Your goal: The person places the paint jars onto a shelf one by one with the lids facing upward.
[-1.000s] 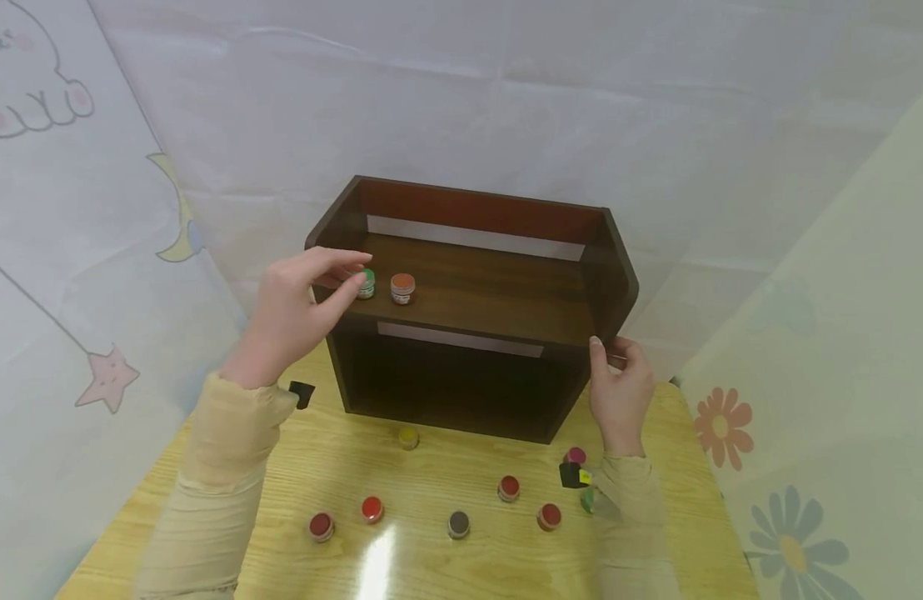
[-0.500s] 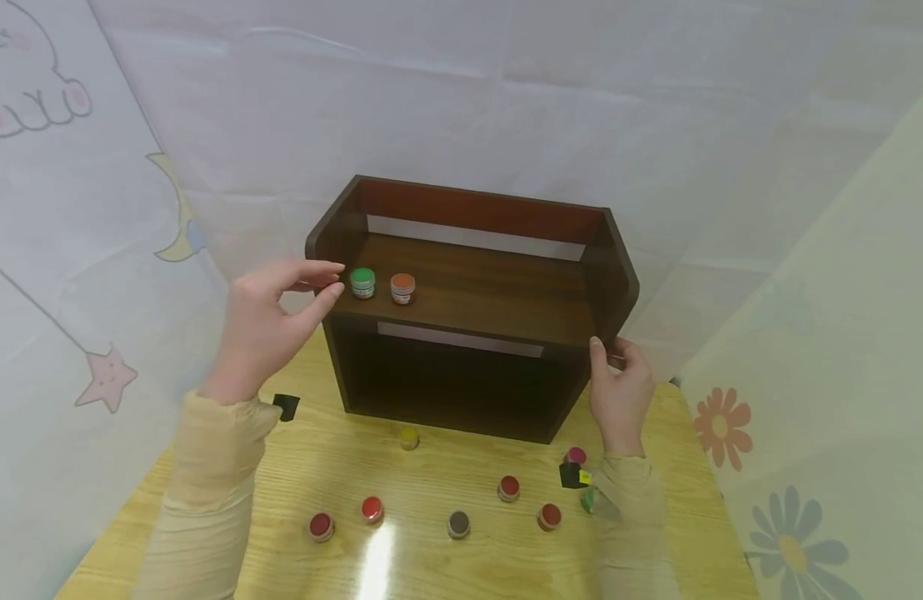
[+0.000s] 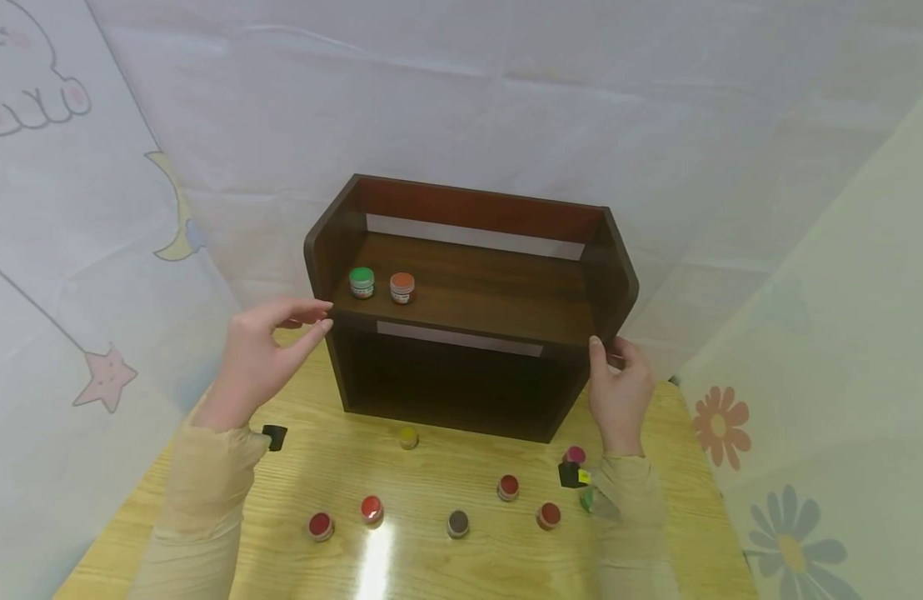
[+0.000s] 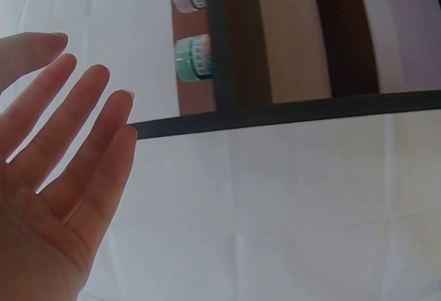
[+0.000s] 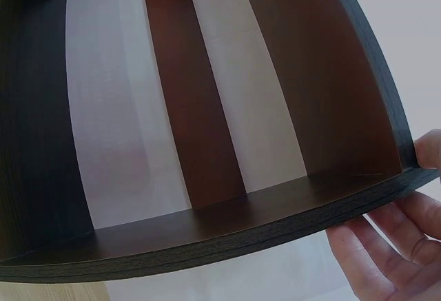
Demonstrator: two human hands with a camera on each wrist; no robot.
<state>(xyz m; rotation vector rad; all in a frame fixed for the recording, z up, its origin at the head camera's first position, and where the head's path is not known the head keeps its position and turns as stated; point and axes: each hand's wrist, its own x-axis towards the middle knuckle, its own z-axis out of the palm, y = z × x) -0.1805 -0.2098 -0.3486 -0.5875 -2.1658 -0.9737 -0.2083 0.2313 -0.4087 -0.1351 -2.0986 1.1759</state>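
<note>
A dark brown two-tier wooden shelf [image 3: 491,292] stands on the table. On its upper board, near the left end, sit a green-lidded paint jar [image 3: 361,282] and an orange-lidded paint jar [image 3: 402,287], side by side and a little apart. My left hand [image 3: 270,354] holds nothing and hovers beside the shelf's left front corner, thumb and fingers apart. In the left wrist view its fingers spread loosely, with the green jar [image 4: 193,58] beyond them. My right hand [image 3: 621,392] grips the shelf's right side panel at the front, thumb in front and fingers behind [image 5: 386,246].
Several small paint jars lie scattered on the wooden table [image 3: 416,567] before the shelf, among them a yellow one [image 3: 408,437], a bright red one [image 3: 371,509] and a dark grey one [image 3: 457,523]. A magenta jar [image 3: 575,455] is near my right wrist. Pale printed sheets surround the table.
My left hand has let go of the green jar and drawn away left, then down toward the shelf's front edge. The right hand keeps its grip in place.
</note>
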